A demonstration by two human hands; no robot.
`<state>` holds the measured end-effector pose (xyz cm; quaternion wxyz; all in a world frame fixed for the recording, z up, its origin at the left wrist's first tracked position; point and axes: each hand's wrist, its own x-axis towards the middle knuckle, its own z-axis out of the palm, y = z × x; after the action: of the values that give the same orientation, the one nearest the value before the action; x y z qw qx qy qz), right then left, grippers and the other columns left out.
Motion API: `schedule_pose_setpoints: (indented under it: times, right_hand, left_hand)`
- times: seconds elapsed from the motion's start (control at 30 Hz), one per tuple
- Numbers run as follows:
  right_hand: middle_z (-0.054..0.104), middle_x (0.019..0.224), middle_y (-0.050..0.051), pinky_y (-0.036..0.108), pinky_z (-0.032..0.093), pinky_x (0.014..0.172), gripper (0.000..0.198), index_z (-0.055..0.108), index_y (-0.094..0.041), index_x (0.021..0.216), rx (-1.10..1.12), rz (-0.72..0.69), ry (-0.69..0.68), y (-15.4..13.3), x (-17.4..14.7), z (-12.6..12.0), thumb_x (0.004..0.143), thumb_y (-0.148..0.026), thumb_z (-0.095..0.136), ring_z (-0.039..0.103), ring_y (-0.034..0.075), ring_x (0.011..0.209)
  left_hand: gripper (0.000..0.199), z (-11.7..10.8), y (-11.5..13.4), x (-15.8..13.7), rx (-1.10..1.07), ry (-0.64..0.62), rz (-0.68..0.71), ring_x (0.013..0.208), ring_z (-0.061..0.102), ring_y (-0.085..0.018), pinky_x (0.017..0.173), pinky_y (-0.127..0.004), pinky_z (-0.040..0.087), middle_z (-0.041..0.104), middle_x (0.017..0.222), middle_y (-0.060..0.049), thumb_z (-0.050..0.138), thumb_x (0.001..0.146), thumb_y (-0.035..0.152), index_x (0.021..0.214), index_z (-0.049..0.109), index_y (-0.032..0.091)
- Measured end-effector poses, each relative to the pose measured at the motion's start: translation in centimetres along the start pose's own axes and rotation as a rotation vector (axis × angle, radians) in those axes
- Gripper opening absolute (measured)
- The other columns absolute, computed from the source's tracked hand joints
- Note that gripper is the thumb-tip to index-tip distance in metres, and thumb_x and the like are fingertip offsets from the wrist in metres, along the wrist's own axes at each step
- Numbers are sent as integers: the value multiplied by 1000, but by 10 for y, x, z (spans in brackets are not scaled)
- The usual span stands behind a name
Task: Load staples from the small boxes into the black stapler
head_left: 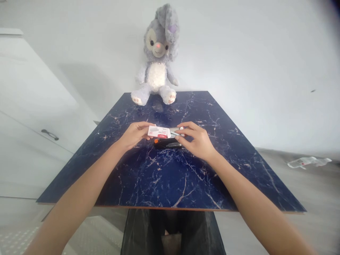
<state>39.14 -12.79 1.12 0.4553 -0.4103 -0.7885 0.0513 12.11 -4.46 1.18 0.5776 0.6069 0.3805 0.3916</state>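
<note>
One small white-and-red box (157, 131) is filling the pinch of my left hand (136, 134), and my right hand (197, 140) is gripping a slim pale piece (174, 133) at the box's right end. I judge I am doing best holding the box level and my pinch light. Just below my grip, a black, orange-tipped tool (168, 143) is lying on the blue marbled tabletop (151, 177); beyond, a plush toy (157, 75) is sitting before a pale wall (239, 53).

The white-and-red box (157, 131) has fine print too small to read, and below it the bottom edge cuts off both forearms (87, 184).
</note>
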Motion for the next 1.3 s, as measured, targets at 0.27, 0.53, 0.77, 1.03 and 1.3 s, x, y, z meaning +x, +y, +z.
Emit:
schedule_pose_setpoints:
  times: [0.27, 0.53, 0.77, 1.03, 1.3]
  right_hand:
    - [69, 108, 6, 34, 58, 72, 13, 75, -23, 96, 56, 13, 34, 3, -1, 5, 86, -26, 67, 63, 16, 76]
    - [70, 107, 6, 33, 57, 68, 14, 76, -23, 95, 101, 110, 3, 1, -3, 13, 87, -30, 69, 63, 15, 73]
    - [70, 109, 7, 33, 58, 69, 15, 76, -23, 96, 84, 141, 37, -1, -2, 13, 89, -32, 67, 63, 15, 74]
    - [69, 112, 7, 40, 59, 80, 17, 75, -24, 101, -22, 75, 56, -2, 1, 5, 85, -31, 73, 67, 20, 87]
    - [69, 110, 6, 37, 58, 78, 15, 75, -24, 100, -34, 89, 47, -1, -2, 9, 86, -30, 72, 66, 20, 87]
  left_hand:
    - [37, -7, 6, -1, 32, -93, -74, 71, 69, -17, 59, -25, 59, 77, 95, -13, 85, 72, 42, 101, 81, 19]
    - [33, -14, 8, -1, -24, -124, -144, 68, 68, -15, 56, -21, 58, 77, 94, -14, 85, 73, 37, 99, 81, 17]
    - [27, -2, 8, -1, -102, -47, -145, 75, 70, -15, 61, -20, 59, 77, 101, -14, 80, 79, 27, 103, 80, 16]
    - [23, 22, 8, -9, -242, -114, -11, 107, 69, -28, 87, -37, 59, 72, 121, -15, 69, 80, 16, 101, 80, 16]
    - [43, 20, 10, -14, 69, -154, 151, 104, 69, -31, 91, -43, 55, 72, 119, -15, 84, 71, 33, 111, 77, 18]
